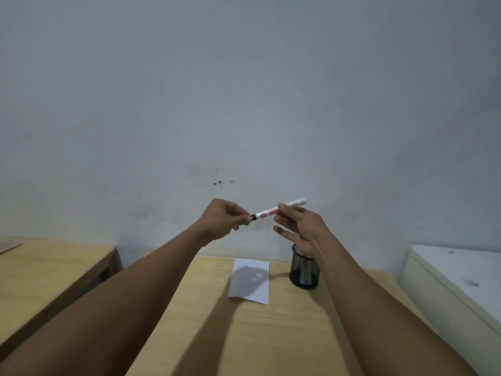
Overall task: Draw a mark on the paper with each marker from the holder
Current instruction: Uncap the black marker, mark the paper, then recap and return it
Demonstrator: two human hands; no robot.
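Bare forearms over bench (271,335). Both hands raised: right hand (301,223) pinching marker (279,209), left hand (225,219) gripping its cap. Paper (250,280) seemingly blank beside holder (304,270); marking apparently unstarted.

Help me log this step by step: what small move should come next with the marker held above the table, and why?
Probably pull the dark cap off. The left hand pinches the cap end of the marker while the right hand holds the barrel, both raised above the table. The paper looks unmarked, and the holder stands beside it.
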